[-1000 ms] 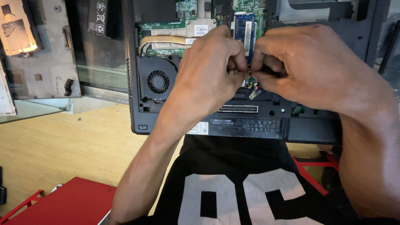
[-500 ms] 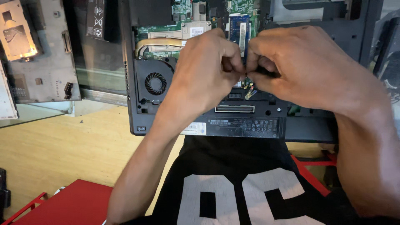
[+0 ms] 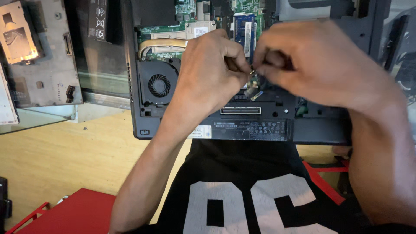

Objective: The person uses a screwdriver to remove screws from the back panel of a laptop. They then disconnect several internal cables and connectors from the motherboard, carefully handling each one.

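Both hands crowd the open laptop (image 3: 242,125) centre. The fan (image 3: 159,85) lies unobstructed at 9 o'clock; bare bench (image 3: 65,151) offers passage at 8 o'clock.

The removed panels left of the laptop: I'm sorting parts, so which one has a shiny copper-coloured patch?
The grey metal panel at far left; its top corner carries the glowing copper patch. The dark one beside the laptop has none.

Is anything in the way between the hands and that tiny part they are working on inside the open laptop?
Nothing visible is. The left hand and right hand meet fingertip to fingertip right over the small part on the open laptop. The fan sits off to one side, clear of them.
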